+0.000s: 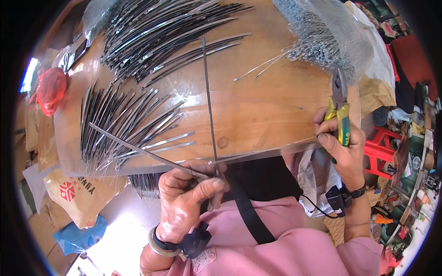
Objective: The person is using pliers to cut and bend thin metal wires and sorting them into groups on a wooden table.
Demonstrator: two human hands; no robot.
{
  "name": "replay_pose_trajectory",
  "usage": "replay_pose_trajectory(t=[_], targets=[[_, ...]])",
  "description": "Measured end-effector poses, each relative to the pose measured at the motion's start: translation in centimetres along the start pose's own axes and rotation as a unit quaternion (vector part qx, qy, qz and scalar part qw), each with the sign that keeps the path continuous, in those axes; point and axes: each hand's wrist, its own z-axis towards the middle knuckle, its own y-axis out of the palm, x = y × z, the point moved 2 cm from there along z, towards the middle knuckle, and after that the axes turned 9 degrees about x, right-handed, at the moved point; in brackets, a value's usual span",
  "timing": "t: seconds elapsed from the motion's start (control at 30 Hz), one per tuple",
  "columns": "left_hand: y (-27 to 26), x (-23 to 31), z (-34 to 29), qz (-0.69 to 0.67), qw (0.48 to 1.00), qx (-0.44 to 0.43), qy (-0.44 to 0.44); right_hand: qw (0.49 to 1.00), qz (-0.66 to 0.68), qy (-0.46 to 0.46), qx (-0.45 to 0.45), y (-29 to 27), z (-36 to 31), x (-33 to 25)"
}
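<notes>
At the table's near edge my left hand is closed, thumb against fingers, on the ends of two long thin metal strips. One dark strip runs straight away from me over the table. The other, a greyer strip, slants to the far left across a pile of strips. My right hand is wrapped round a pair of pliers with yellow and green handles, its jaws pointing away from me. The thumb and forefinger of this hand are pressed together; whether a wire lies between them I cannot make out.
A pile of metal strips lies left on the wooden table, a bigger pile of dark strips behind it. Looped wires spill from a plastic bag at the far right. A red bag hangs left; a red stool stands right.
</notes>
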Motion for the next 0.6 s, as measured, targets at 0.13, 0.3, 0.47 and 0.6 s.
replay_pose_trajectory(t=[0.13, 0.3, 0.47, 0.6], targets=[[-0.5, -0.8, 0.2, 0.052, 0.998, 0.030, 0.021, 0.996, -0.042, -0.070, -0.027, 0.1, 0.5, -1.2], [-1.1, -1.4, 0.4, 0.007, 0.999, 0.038, 0.012, 0.978, 0.190, 0.079, -0.022, 0.0, 0.5, 1.0], [-0.6, -1.5, 0.0, 0.000, 1.000, 0.025, -0.007, 0.875, 0.422, 0.235, -0.040, 1.6, -1.1, 1.7], [-0.5, -1.8, 0.2, 0.043, 0.999, 0.007, 0.009, 0.861, 0.452, 0.225, -0.054, 2.6, -1.0, 0.9]])
